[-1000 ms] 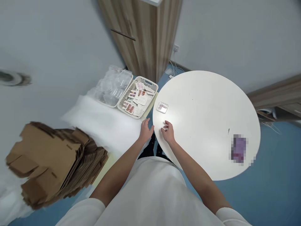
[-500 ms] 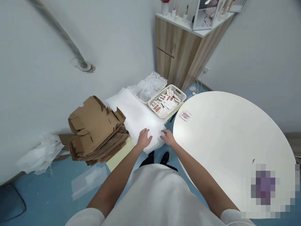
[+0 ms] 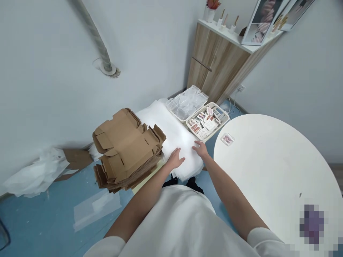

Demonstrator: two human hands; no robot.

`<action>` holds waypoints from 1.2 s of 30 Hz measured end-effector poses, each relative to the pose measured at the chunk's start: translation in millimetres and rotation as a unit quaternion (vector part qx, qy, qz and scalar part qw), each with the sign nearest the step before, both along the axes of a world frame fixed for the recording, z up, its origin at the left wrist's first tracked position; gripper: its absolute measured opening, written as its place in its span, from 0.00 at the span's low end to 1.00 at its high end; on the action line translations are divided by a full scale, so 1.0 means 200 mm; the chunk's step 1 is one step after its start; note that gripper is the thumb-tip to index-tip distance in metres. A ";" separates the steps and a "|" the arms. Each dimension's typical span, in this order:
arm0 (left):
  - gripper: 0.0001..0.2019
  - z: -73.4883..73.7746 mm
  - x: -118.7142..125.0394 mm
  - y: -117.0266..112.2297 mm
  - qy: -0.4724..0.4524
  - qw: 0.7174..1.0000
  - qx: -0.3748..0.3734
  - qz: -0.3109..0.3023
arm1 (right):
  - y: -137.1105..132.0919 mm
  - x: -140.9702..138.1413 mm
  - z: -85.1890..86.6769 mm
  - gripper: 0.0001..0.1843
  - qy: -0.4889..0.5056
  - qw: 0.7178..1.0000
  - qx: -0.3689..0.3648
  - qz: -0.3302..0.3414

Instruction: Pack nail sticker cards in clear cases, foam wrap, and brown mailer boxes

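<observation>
My left hand is over the near part of a stack of thin white sheets, fingers apart and holding nothing. At the right edge of the same stack is my right hand, also with its fingers apart and nothing in them. Whether either hand touches the sheets I cannot tell. Left of the sheets lies a pile of flat brown cardboard boxes. Beyond my right hand stands a white basket holding several small printed cards. Beside it is a bin of clear plastic cases.
A round white table fills the right side, with a small clear case near its left edge. At the back corner stands a wood-grain cabinet. White wrapping lies by the left wall, and a translucent sheet on the blue floor.
The view has shifted, so the boxes, baskets and table appear farther right. Both hands stay over the white sheets, fingers apart.
</observation>
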State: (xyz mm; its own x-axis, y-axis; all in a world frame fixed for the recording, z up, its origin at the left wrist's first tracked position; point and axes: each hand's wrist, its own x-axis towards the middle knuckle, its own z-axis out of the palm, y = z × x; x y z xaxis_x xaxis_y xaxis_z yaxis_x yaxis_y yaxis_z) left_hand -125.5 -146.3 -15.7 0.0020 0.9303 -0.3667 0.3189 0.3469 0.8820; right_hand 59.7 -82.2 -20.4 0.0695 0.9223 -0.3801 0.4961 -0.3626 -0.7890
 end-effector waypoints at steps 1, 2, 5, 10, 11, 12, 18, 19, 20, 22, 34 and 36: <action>0.26 0.01 -0.01 0.00 -0.023 1.000 0.001 0.016 | -0.01 -0.02 0.02 0.26 -0.023 0.999 0.022 0.006; 0.26 0.01 -0.01 0.01 -0.042 0.999 0.002 0.032 | -0.03 -0.04 0.04 0.25 -0.043 0.998 0.046 0.012; 0.23 0.04 0.00 0.02 -0.077 0.995 0.003 0.070 | -0.09 -0.09 0.12 0.22 -0.053 0.993 0.105 0.008; 0.28 0.09 0.07 0.00 -0.171 0.967 -0.078 0.174 | -0.20 -0.16 0.26 0.23 0.047 0.986 0.119 -0.106; 0.30 0.10 0.09 0.00 -0.206 0.952 -0.104 0.199 | -0.22 -0.17 0.27 0.24 0.078 0.982 0.113 -0.127; 0.32 0.12 0.11 -0.01 -0.242 0.936 -0.129 0.220 | -0.25 -0.18 0.29 0.25 0.106 0.978 0.105 -0.147; 0.34 0.20 0.14 0.00 -0.373 0.867 -0.180 0.278 | -0.36 -0.17 0.33 0.26 0.141 0.983 0.065 -0.097; 0.34 0.21 0.13 0.00 -0.375 0.865 -0.177 0.284 | -0.37 -0.16 0.34 0.25 0.109 0.988 0.076 -0.081; 0.34 0.22 0.12 0.01 -0.375 0.864 -0.175 0.288 | -0.38 -0.15 0.34 0.26 0.070 0.990 0.093 -0.080; 0.34 0.23 0.10 0.00 -0.379 0.862 -0.171 0.289 | -0.38 -0.12 0.36 0.32 -0.003 0.986 0.129 -0.104; 0.42 0.19 0.11 -0.08 -0.367 0.874 -0.186 0.259 | -0.15 -0.04 0.46 0.15 -0.003 0.988 0.133 -0.075; 0.42 0.19 0.14 -0.08 -0.371 0.868 -0.198 0.264 | -0.17 0.01 0.49 0.12 0.011 0.984 0.163 -0.077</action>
State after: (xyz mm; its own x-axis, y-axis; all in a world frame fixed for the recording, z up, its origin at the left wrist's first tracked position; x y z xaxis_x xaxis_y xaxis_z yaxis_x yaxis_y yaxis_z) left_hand -97.8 -162.4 22.0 -0.0151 0.6747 -0.7379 -0.5811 0.5947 0.5556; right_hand 61.3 -116.6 77.6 0.2124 0.9747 -0.0690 0.4359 -0.1577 -0.8860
